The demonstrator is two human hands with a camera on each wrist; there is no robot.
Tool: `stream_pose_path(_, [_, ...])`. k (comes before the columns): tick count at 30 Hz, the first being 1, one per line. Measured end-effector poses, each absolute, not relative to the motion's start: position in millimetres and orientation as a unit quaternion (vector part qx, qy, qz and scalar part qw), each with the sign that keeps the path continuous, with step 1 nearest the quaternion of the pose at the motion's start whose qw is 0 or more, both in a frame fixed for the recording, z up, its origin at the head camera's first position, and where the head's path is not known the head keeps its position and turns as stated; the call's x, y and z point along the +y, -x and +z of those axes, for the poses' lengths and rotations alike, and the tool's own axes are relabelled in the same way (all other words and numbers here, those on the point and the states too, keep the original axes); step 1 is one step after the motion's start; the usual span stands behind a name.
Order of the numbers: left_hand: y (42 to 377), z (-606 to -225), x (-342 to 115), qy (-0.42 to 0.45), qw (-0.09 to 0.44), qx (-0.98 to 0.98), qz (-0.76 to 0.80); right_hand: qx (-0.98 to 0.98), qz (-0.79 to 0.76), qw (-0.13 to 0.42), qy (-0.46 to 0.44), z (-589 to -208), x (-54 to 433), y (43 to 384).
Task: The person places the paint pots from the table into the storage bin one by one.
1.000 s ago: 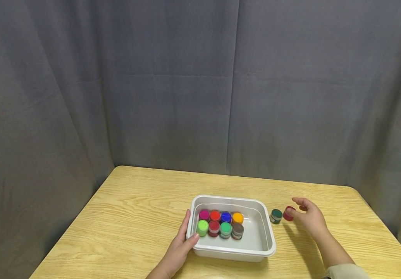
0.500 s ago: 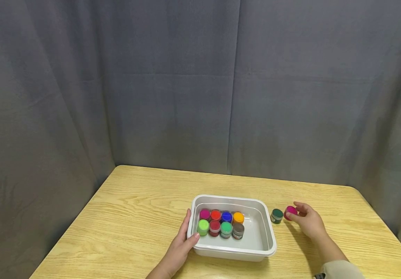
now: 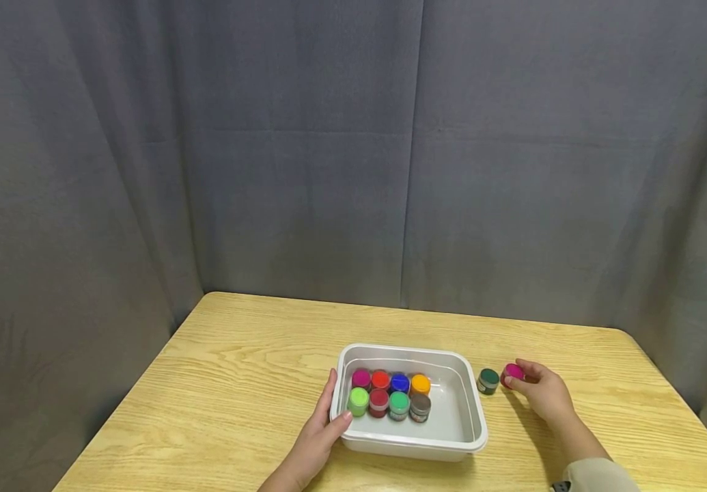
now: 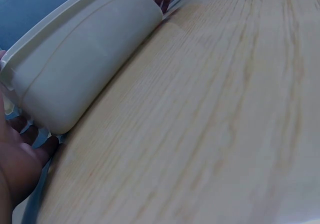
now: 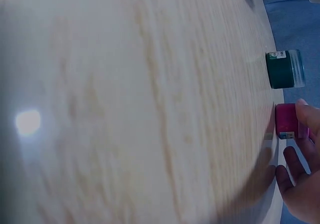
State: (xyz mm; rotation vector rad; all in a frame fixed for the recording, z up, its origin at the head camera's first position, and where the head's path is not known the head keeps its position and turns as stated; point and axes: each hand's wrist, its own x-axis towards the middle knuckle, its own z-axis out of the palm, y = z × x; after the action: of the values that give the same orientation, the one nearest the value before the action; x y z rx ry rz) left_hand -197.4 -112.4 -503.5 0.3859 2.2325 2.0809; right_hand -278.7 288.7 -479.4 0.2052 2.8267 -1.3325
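My left hand [image 3: 316, 430] holds the white plastic tub [image 3: 414, 447] by its left end, thumb over the rim and fingers along the outer wall. Inside the tub, small paint jars stand upright in two rows at the left, among them a lime green jar [image 3: 358, 402], an orange jar [image 3: 420, 384] and a brown jar [image 3: 419, 407]. To the right of the tub, my right hand [image 3: 546, 395] grips a magenta paint jar [image 5: 286, 120] between thumb and fingers; it stands upright on the table. Beside it is a dark green paint jar [image 5: 281, 70], untouched.
The wooden table [image 3: 236, 383] carries everything. A grey curtain [image 3: 304, 171] hangs behind it and along both sides. The right part of the tub's floor [image 3: 451, 410] shows bare.
My right hand has come down and round the magenta jar, with its fingers closer to the jar. The left hand and the tub have stayed in place.
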Motion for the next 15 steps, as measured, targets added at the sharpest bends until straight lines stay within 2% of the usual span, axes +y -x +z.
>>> stream_pose_path(15, [197.9, -502.4, -112.0, -0.124, 0.039, 0.723, 0.679, 0.897, -0.438, -0.011, -0.065, -475.0, 290.4, 274.8])
